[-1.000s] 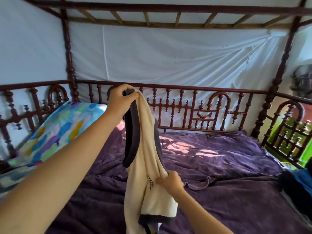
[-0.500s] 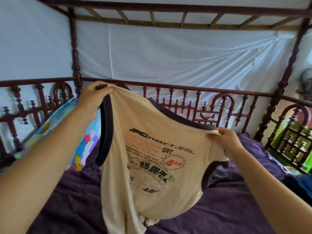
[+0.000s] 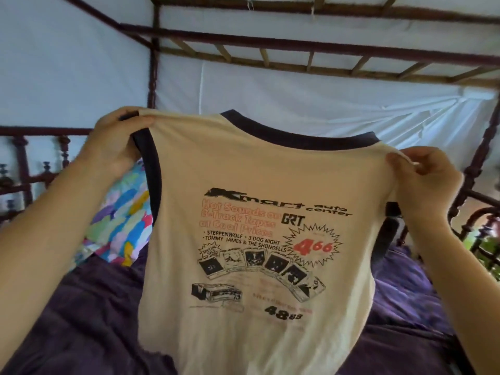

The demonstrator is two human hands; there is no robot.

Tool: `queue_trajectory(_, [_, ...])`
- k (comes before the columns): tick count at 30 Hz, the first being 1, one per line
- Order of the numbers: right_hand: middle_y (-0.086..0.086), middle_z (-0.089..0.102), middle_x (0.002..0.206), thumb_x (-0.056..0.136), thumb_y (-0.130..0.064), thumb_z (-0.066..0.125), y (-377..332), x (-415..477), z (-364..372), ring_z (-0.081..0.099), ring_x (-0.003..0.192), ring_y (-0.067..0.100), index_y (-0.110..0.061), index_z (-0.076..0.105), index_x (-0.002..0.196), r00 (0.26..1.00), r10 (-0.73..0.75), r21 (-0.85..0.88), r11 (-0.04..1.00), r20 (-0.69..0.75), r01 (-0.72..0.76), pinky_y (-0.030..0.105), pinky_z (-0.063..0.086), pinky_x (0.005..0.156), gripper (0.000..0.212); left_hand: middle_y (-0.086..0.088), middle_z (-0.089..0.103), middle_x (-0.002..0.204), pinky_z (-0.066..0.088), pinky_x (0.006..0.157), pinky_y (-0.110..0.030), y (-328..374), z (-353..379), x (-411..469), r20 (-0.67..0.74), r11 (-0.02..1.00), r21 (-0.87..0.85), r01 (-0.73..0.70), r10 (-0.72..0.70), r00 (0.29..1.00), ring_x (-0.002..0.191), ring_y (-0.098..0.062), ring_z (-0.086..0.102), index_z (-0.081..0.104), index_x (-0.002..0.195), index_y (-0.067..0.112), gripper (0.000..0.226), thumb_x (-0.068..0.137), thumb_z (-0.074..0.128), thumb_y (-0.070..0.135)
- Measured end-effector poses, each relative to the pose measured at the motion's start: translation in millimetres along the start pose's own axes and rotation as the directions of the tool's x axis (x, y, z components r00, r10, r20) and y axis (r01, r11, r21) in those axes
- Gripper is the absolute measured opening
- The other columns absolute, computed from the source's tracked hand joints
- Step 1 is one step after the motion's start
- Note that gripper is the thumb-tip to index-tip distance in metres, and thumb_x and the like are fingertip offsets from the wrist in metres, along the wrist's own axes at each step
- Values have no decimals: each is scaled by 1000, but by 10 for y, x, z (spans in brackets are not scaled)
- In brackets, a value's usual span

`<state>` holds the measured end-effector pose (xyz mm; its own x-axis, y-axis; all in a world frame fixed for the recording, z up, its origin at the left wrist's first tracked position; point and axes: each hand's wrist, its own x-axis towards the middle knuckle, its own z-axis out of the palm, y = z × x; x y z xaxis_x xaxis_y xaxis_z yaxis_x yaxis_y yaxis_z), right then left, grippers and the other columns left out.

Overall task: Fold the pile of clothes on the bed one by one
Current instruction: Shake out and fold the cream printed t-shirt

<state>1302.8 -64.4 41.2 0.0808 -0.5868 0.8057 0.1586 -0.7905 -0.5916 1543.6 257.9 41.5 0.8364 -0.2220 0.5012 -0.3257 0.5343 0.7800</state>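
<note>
The cream shirt [image 3: 257, 171], with its dark-trimmed neck and armholes, has been raised and stretched wider than half a second ago. Then it was held lower and slanted; a second ago it hung bunched from the left hand alone. Now it is spread nearly flat in the air above the bed [image 3: 81, 320], with the printed side turned toward the camera. One shoulder is gripped by the left hand [image 3: 113, 144], whose fingers [image 3: 136, 121] are curled over the trimmed edge. The other shoulder is pinched by the right hand [image 3: 427, 182], whose fingers [image 3: 400, 161] are closed tight on the fabric. The hem is cut off by the lower edge of the view. A multicoloured pillow [image 3: 121, 220] is seen behind the left forearm.
</note>
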Motion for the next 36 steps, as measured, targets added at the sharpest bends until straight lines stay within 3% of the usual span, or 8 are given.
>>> queue_trajectory(9, [-45, 51, 64, 81, -22, 61, 310, -65, -244, 47, 57, -15, -39, 47, 70, 999, -19, -6, 1000, -26, 19, 3, 33, 62, 26, 13, 60, 51, 52, 62, -17, -128, 241, -224, -13, 990, 131, 58, -57, 998, 56, -1, 59, 68, 50, 24, 51, 87, 52, -7])
queue_trajectory(13, [-21, 57, 65, 83, -20, 64, 932, -236, -106, 46, 57, -12, -16, 66, 84, 987, 119, -204, 974, 111, -95, 8, 33, 60, 4, 19, 58, 47, 43, 57, -16, -678, 165, -219, -62, 867, 469, 171, -160, 985, 59, 1, 53, 58, 71, 23, 27, 86, 60, 1])
queue_trajectory(15, [-4, 61, 80, 83, -20, 66, 1266, -339, 8, 46, 64, -1, -10, 68, 92, 964, 198, -329, 935, 178, -132, 20, 33, 67, 14, 22, 54, 41, 37, 45, -9, -1033, 122, -167, -82, 805, 562, 188, -172, 982, 47, 4, 52, 54, 72, 25, 26, 84, 63, 3])
queue_trajectory(22, [11, 67, 103, 87, -29, 56, 2282, -264, 822, 59, 97, 33, -19, 65, 102, 877, 475, -644, 693, 69, -325, 33, 38, 72, 20, 14, 54, 42, 29, 34, -8, -2470, 209, 591, -100, 762, 559, 327, -330, 939, 29, 1, 40, 62, 86, 17, 13, 82, 68, 5])
queue_trajectory(26, [13, 65, 107, 89, -24, 51, 2966, -135, 1414, 59, 96, 31, -15, 61, 107, 834, 546, -663, 654, 82, -363, 31, 38, 73, 22, 7, 65, 73, 43, 58, -13, -3360, 373, 1129, -156, 788, 490, 372, -341, 927, 60, 1, 54, 64, 111, 5, 29, 82, 67, 3])
queue_trajectory(28, [17, 58, 119, 90, -17, 53, 3352, -333, 1594, 54, 95, 25, -11, 52, 119, 749, 629, -577, 697, 207, -426, 30, 39, 75, 29, -4, 62, 108, 44, 74, -17, -3853, 350, 1151, -113, 727, 539, 425, -438, 892, 93, -11, 56, 53, 129, 4, 46, 85, 64, 3])
queue_trajectory(31, [18, 30, 146, 89, -10, 58, 3786, -1151, 1478, 35, 130, 32, -8, 25, 144, 555, 752, -623, 634, 357, -458, 41, 32, 108, 64, -4, 27, 152, 29, 99, -21, -4556, 80, 625, -98, 484, 710, 511, -651, 752, 135, -17, 30, 19, 149, 20, 84, 83, 70, 14])
queue_trajectory(36, [20, 17, 153, 89, -12, 61, 3856, -3067, 410, 14, 141, 33, -9, 13, 149, 88, 986, -878, 168, 143, -447, 42, 20, 112, 77, -13, 15, 155, 26, 108, -40, -5061, -854, -1202, -391, -174, 840, 514, -851, 351, 139, -36, 21, 6, 151, 23, 83, 89, 61, 31])
